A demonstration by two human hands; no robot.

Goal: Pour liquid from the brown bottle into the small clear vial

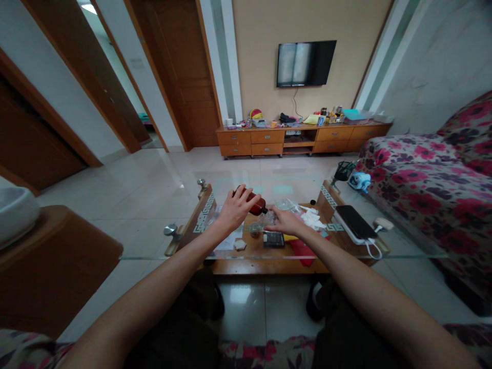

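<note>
My left hand is wrapped round a dark brown bottle above the glass table. The bottle is tipped over, with its black neck pointing down to the right. Close to that neck, my right hand has its thumb and fingers curved round a clear, see-through container. Its exact kind is hard to make out against the clutter below. Whether anything flows from the bottle does not show. A small black cap-like thing lies off to the right of my right hand.
Under the glass, a wooden shelf bears white tissues, a black box and a red packet. A phone with a white cable lies at the right. A flowered sofa stands beyond it.
</note>
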